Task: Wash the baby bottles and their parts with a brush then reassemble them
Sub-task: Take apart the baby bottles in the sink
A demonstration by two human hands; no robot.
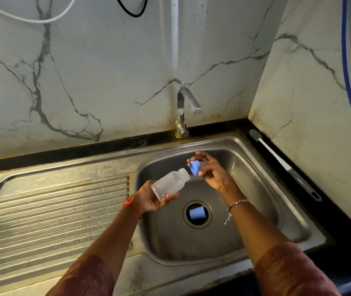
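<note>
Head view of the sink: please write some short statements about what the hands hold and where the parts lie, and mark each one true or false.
1. The left hand holds the clear bottle tilted over the sink. True.
2. The blue ring is screwed onto the bottle. False: the right hand holds it off the open neck.
3. The brush is in the right hand. False: it lies on the dark counter, right of the sink.
4. A blue cap lies in the drain opening. True.
5. Water runs from the faucet. False: no stream is visible.
</note>
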